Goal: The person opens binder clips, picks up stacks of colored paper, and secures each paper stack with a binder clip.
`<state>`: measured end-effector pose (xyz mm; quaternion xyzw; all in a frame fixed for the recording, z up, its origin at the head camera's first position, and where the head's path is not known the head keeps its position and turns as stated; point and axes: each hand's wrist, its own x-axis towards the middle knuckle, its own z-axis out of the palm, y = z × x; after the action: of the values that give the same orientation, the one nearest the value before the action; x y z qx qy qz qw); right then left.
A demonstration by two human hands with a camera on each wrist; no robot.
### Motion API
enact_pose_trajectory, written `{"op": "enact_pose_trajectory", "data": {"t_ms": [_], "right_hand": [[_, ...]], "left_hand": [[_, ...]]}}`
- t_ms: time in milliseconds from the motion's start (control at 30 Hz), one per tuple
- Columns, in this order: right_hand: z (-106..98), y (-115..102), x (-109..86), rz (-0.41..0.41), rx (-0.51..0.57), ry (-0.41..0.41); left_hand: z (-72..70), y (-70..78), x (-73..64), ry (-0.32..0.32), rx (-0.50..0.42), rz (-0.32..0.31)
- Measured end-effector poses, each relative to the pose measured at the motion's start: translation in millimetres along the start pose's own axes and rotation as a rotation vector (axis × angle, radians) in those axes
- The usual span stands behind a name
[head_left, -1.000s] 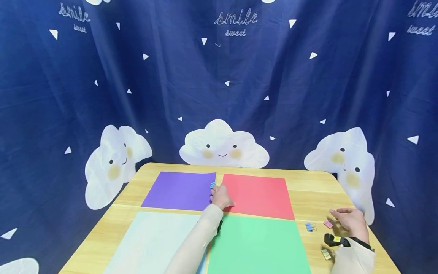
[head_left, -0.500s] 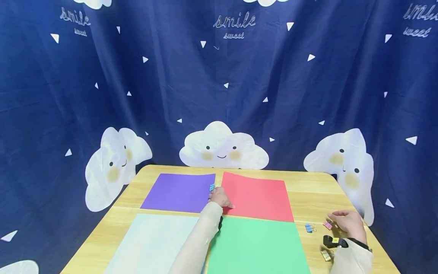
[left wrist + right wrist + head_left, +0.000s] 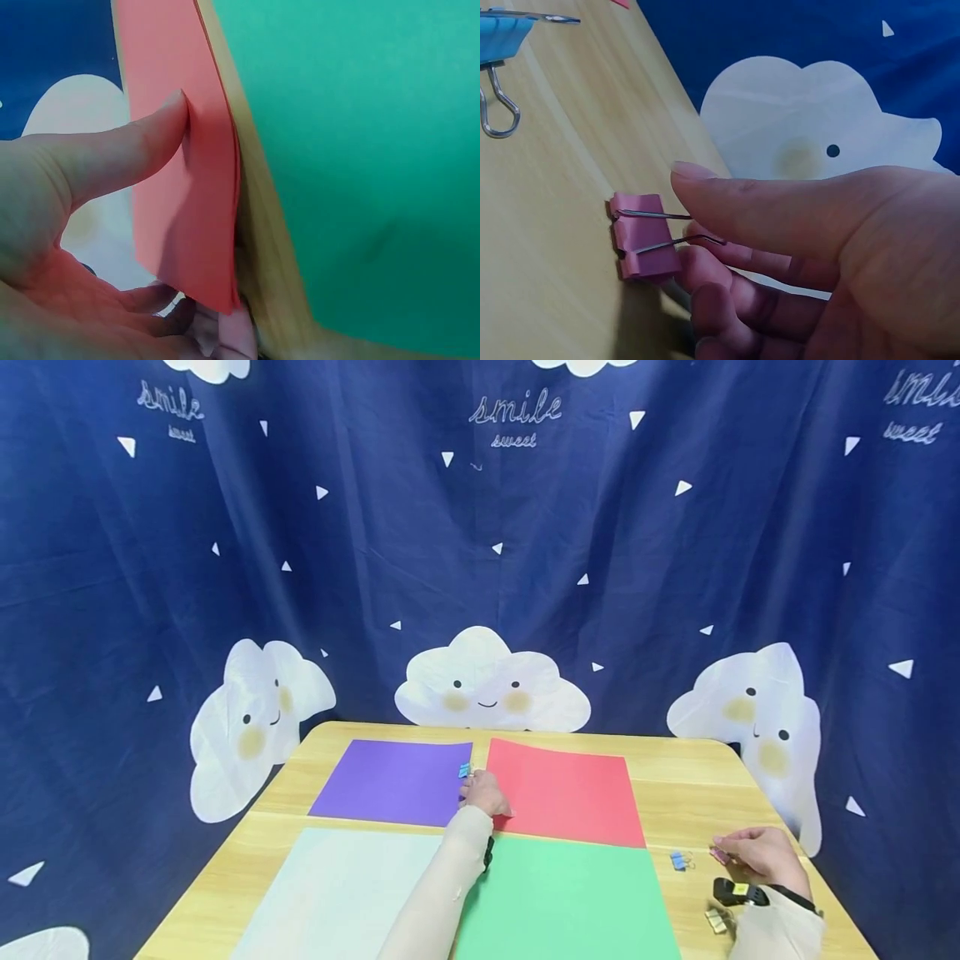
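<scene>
My left hand point(image 3: 486, 793) pinches the near left corner of the red paper point(image 3: 562, 793). In the left wrist view the thumb point(image 3: 161, 139) lies on top and the fingers sit beneath; the edge shows more than one layer. Just beyond that hand, a light blue binder clip point(image 3: 464, 770) shows at the right edge of the purple paper point(image 3: 390, 781). At the table's right side my right hand point(image 3: 761, 852) has its thumb and curled fingers around the wire handles of a pink binder clip point(image 3: 646, 232), which is low over the wood.
A blue binder clip point(image 3: 679, 861) lies left of the right hand, and a yellow one point(image 3: 716, 921) sits nearer, beside the sleeve. Green paper point(image 3: 562, 893) and pale paper point(image 3: 337, 893) cover the near part of the wooden table point(image 3: 675, 764). A dark blue curtain point(image 3: 360, 527) hangs behind.
My right hand has come down and slightly left onto the pink binder clip. The left hand stays at the red paper's corner, and the sheet's far left edge has risen a little.
</scene>
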<state>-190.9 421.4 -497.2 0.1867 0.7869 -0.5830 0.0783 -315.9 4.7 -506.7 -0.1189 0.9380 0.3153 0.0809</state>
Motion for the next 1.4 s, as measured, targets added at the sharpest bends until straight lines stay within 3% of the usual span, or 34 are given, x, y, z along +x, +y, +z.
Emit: {"op": "enact_pose_trajectory", "data": {"t_ms": [300, 567, 700, 800, 933, 1133, 1400], "right_hand": [[-0.8, 5.4, -0.3, -0.011, 0.016, -0.026], [-1.6, 3.7, 1.3, 0.021, 0.084, -0.009], [-2.0, 2.5, 3.6, 0.015, 0.058, 0.001], [-4.2, 2.0, 5.2, -0.025, -0.062, 0.039], [-6.1, 1.3, 7.5, -0.056, -0.127, 0.088], [-1.6, -0.6, 10.8, -0.084, -0.021, 0.047], [2.1, -2.7, 12.6, -0.049, 0.162, -0.068]], "left_hand": [[0.2, -6.0, -0.3, 0.019, -0.004, 0.051], [-2.4, -22.7, 6.6, 0.015, -0.027, 0.134], [-7.0, -31.5, 8.3, 0.003, -0.143, 0.185], [-11.1, -37.2, 8.2, 0.0, -0.245, 0.218], [-14.0, -44.5, 7.3, -0.08, -0.415, 0.235], [-15.5, -54.4, 2.1, -0.234, -0.711, 0.205], [-13.5, -67.1, -3.5, -0.348, -0.884, 0.193]]}}
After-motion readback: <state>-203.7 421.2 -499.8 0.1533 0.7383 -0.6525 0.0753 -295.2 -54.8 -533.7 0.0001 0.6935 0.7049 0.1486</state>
